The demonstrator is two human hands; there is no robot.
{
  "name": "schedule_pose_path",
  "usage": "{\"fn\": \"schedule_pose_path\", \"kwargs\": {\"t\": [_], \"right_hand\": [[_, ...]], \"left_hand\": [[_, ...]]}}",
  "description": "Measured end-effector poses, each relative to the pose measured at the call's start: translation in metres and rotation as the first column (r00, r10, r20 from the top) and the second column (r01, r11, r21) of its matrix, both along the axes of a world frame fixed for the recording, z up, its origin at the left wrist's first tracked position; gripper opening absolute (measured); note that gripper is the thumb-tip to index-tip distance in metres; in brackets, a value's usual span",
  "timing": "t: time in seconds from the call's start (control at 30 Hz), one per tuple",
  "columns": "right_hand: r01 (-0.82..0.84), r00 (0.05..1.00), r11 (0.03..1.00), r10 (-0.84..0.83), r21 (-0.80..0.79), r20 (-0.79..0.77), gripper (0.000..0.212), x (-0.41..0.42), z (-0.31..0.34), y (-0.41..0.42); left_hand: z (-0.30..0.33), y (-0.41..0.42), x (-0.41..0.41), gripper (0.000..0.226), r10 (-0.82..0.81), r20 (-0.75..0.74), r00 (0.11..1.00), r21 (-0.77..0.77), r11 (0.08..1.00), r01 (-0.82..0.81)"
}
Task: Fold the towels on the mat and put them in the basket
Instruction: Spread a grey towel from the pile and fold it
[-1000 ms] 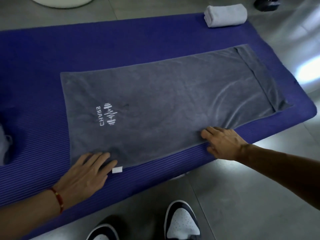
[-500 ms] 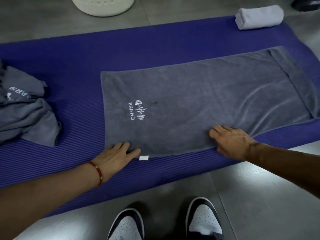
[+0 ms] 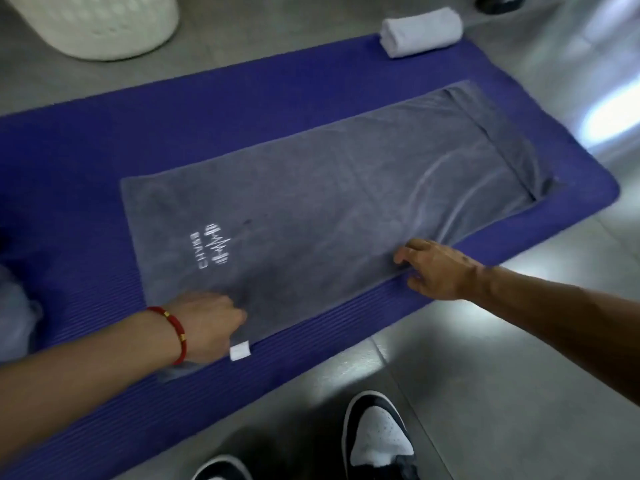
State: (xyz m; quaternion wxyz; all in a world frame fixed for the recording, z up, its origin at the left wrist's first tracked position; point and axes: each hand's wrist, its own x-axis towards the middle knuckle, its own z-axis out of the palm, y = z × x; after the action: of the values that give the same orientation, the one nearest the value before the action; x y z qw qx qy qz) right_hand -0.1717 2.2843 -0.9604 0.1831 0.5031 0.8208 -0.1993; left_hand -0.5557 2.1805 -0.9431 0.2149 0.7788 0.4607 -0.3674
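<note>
The gray towel (image 3: 329,216) lies flat on the purple mat (image 3: 86,168), across the middle of the frame. My left hand (image 3: 207,323) pinches its near edge at lower left — my right hand (image 3: 436,268) grips the same edge further right. The white basket (image 3: 93,26) sits upper left.

White printing on the flat grey terry towel (image 3: 346,209), near its left end: a barbell-and-pulse-line emblem with a short word in capitals beside it, turned sideways to the camera and smeared by motion, so not legible letter by letter. Small white fabric tag (image 3: 240,350) on the towel's near edge, with no readable marking. No other lettering, numbers or signs legible anywhere.
</note>
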Motion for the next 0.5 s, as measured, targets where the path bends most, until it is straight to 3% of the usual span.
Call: {"fn": "schedule_pose_path", "kwargs": {"t": [0.07, 0.13, 0.33, 0.4, 0.5], "right_hand": [[0.162, 0.987, 0.987, -0.162, 0.001, 0.000, 0.046, 0.031, 0.011, 0.008], [0.302, 0.953, 0.953, -0.302, 0.019, -0.017, 0.041, 0.062, 0.025, 0.019], [0.603, 0.793, 0.787, -0.609, 0.134, 0.010, 0.034, 0.150, 0.027, 0.063], [0.744, 0.666, 0.656, -0.744, 0.124, -0.057, 0.039, 0.170, 0.013, 0.081], [0.916, 0.400, 0.397, -0.883, 0.065, -0.245, 0.043, 0.193, -0.018, 0.106]], "left_hand": [[-0.007, 0.035, 0.035, 0.049, -0.090, 0.131, 0.987, 0.149, 0.986, 0.070], [-0.017, 0.074, 0.070, 0.058, -0.093, 0.244, 0.965, 0.183, 0.982, 0.048], [-0.039, 0.172, 0.170, 0.069, -0.029, 0.249, 0.968, 0.223, 0.974, -0.028], [-0.047, 0.199, 0.197, 0.067, 0.049, 0.234, 0.971, 0.253, 0.961, -0.110], [-0.062, 0.234, 0.233, 0.061, 0.170, 0.278, 0.945, 0.302, 0.919, -0.254]]}}
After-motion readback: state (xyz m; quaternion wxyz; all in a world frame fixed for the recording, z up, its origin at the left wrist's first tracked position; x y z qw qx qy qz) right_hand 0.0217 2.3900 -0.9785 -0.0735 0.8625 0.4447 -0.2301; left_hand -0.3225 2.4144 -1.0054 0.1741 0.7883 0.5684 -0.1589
